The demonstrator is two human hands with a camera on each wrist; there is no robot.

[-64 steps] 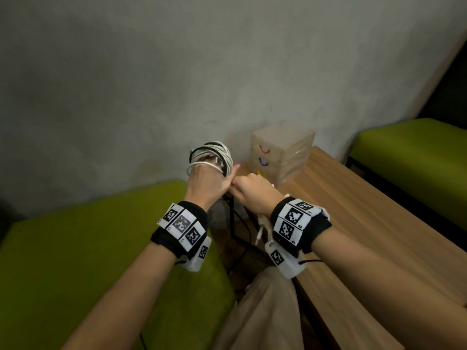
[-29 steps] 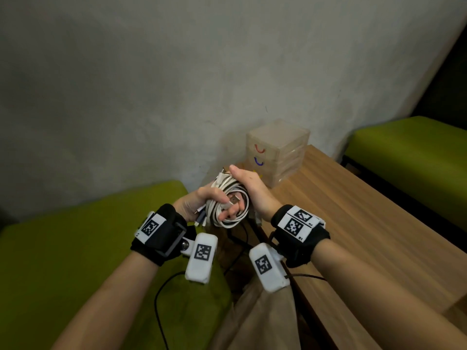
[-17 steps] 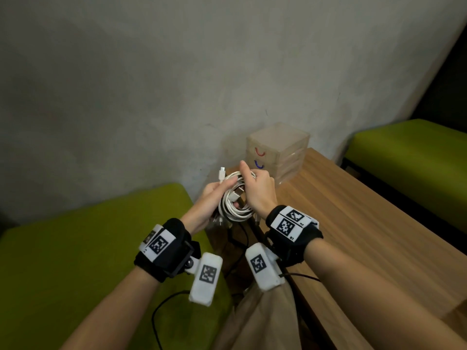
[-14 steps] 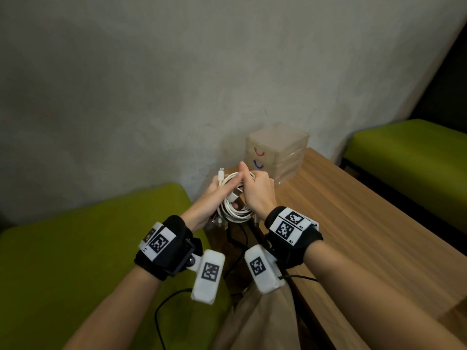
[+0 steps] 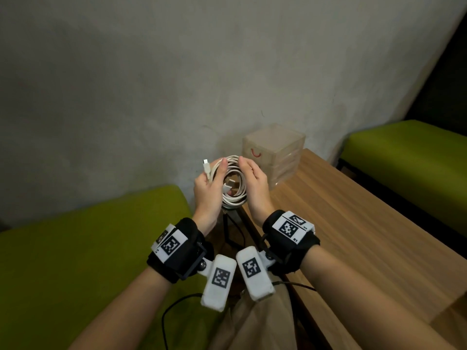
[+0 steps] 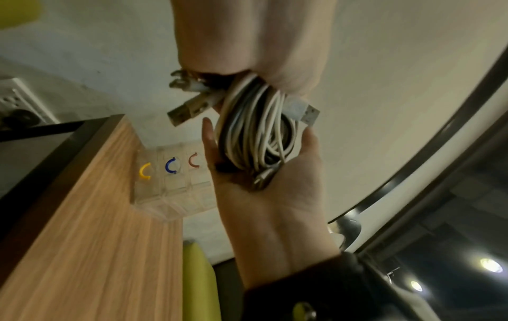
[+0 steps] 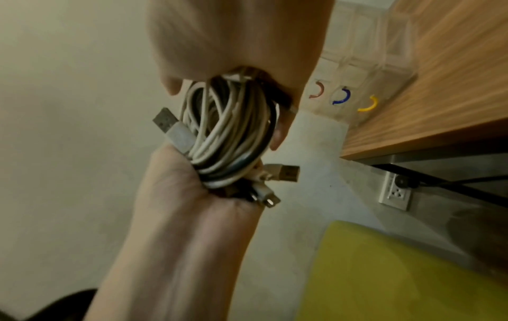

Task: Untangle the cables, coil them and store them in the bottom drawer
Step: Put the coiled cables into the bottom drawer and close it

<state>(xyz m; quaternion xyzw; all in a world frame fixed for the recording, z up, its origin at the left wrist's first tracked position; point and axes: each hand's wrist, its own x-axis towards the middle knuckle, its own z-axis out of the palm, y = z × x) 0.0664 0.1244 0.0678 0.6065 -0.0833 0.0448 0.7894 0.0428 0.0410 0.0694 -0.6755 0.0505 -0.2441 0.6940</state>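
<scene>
Holding at centre frame: left hand [image 5: 207, 190] pinches the cable coil [image 5: 235, 199] under its thumb, right hand [image 5: 256, 183] curls round the other side — light, springy, plugs loose; best gripped across all loops. Drawer unit [image 5: 274, 152] just right, apparently closed

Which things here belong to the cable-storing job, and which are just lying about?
Job:
- coil of USB cables, held between the left hand and right hand
- clear drawer unit
- its bottom drawer, with the yellow handle, apparently shut

Lying about:
- wooden table under the unit
- green bench cushion
- wall socket
</scene>
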